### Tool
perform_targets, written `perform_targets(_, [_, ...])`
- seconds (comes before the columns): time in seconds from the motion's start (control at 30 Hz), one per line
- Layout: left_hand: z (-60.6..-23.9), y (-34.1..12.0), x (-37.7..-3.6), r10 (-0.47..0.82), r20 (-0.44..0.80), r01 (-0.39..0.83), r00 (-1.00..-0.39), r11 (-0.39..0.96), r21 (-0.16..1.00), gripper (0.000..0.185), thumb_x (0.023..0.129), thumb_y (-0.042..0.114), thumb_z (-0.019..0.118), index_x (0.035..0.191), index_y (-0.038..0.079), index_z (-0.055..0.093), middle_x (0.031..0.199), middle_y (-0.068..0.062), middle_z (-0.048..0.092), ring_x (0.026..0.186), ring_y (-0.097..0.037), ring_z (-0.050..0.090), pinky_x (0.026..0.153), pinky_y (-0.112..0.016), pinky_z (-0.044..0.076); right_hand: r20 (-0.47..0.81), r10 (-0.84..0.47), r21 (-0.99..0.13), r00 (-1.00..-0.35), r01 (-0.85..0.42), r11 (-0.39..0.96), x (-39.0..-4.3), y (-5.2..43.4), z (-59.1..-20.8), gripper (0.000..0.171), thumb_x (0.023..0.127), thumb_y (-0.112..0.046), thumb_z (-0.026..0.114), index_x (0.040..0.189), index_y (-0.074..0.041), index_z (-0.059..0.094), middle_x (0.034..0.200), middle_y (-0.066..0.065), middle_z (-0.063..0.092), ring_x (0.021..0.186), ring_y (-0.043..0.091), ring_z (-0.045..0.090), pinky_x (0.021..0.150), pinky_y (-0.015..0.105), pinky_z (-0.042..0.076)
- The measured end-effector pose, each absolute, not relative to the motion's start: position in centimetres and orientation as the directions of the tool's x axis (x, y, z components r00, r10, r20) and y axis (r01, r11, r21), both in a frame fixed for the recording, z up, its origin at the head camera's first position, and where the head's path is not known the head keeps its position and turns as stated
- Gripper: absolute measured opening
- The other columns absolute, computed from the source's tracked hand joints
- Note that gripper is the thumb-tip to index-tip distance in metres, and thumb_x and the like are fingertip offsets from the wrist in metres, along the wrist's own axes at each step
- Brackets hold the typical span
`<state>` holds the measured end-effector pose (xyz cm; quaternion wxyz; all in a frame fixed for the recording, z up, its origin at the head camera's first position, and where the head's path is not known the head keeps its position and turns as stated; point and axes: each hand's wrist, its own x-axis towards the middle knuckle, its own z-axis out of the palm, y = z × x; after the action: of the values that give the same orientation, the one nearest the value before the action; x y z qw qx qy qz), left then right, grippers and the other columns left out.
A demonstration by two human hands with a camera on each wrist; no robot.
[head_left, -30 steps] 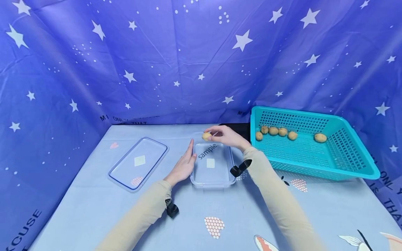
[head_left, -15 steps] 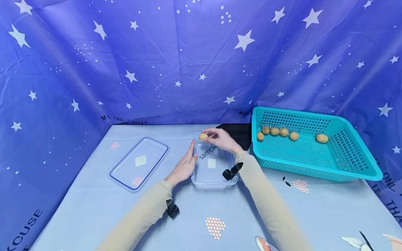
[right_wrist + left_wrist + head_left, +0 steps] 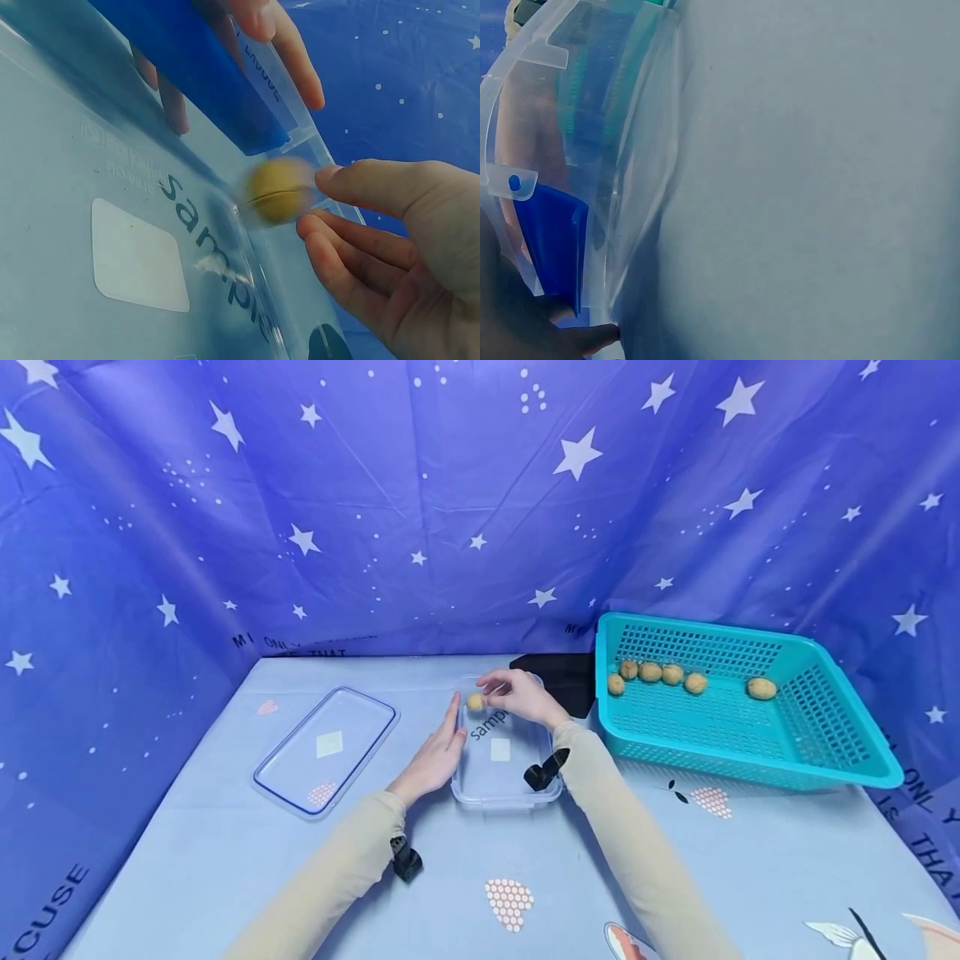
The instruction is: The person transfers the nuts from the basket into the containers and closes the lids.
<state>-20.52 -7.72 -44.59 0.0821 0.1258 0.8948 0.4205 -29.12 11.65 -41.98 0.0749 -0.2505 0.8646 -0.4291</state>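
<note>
A walnut (image 3: 279, 190), blurred in the right wrist view, is just off the fingertips of my right hand (image 3: 517, 693), over the far left corner of a clear plastic container (image 3: 501, 795). The thumb and fingers of that hand are slightly parted. In the head view the walnut shows as a small tan ball. My left hand (image 3: 435, 760) lies along the container's left side with straight fingers touching its wall. The left wrist view shows part of this hand (image 3: 514, 307) beside the clear wall. "Sample" is printed on the container.
A turquoise basket (image 3: 720, 768) with several walnuts (image 3: 651, 672) stands on the right. To the left lies a clear lid (image 3: 352, 718) with a blue seal. Behind the container is a black object (image 3: 562, 681). A starry blue curtain (image 3: 420, 510) closes off the back.
The right hand has moved left over the container's far end, and its fingers have let go of the walnut, which has dropped lower. The left hand has stayed against the container.
</note>
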Motion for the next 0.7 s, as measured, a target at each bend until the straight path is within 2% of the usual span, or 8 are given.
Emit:
perform_targets(0.17, [-44.67, -7.73, -20.5, 0.304, -0.032, 0.167, -0.952, 0.604, 0.779, 0.059, 0.106, 0.026, 0.027, 0.157, 0.019, -0.003, 0.159, -0.004, 0.009, 0.141, -0.032, 0.02, 0.113, -0.054, 0.008, 0.1, -0.491, -0.784, -0.865, -0.373, 0.497, -29.05, 11.52, -42.09, 0.03, 0.091, -0.003, 0.063, 0.119, 0.005, 0.064, 0.108, 0.018, 0.067, 0.096, 0.028, 0.063, 0.085, 0.038, 0.051])
perform_targets(0.37, [-44.58, -7.73, -20.47, 0.301, -0.034, 0.164, -0.953, 0.607, 0.778, 0.059, 0.106, 0.026, 0.027, 0.157, 0.019, -0.003, 0.159, -0.004, 0.01, 0.141, -0.032, 0.02, 0.114, -0.053, 0.007, 0.089, -0.482, -0.772, -0.872, -0.366, 0.519, -28.99, 11.43, -41.9, 0.029, 0.091, -0.005, 0.063, 0.119, 0.004, 0.065, 0.103, 0.012, 0.068, 0.093, 0.026, 0.063, 0.082, 0.036, 0.052])
perform_targets(0.53, [-44.54, -7.61, -20.46, 0.306, -0.023, 0.173, -0.952, 0.595, 0.785, 0.06, 0.106, 0.025, 0.029, 0.157, 0.017, -0.001, 0.158, -0.009, 0.014, 0.14, -0.034, 0.022, 0.113, -0.055, 0.008, 0.076, -0.498, -0.769, -0.864, -0.369, 0.521, -29.13, 11.68, -41.7, 0.029, 0.092, -0.005, 0.061, 0.119, 0.004, 0.064, 0.102, 0.011, 0.068, 0.095, 0.025, 0.062, 0.084, 0.036, 0.051])
perform_targets(0.7, [-44.47, -7.73, -20.45, 0.307, -0.017, 0.183, -0.951, 0.609, 0.772, 0.06, 0.106, 0.025, 0.029, 0.157, 0.017, 0.0, 0.158, -0.007, 0.013, 0.141, -0.032, 0.022, 0.113, -0.053, 0.011, 0.075, -0.513, -0.77, -0.855, -0.377, 0.515, -29.23, 11.82, -41.32, 0.031, 0.091, -0.004, 0.059, 0.121, 0.004, 0.064, 0.103, 0.012, 0.067, 0.097, 0.025, 0.062, 0.087, 0.037, 0.05])
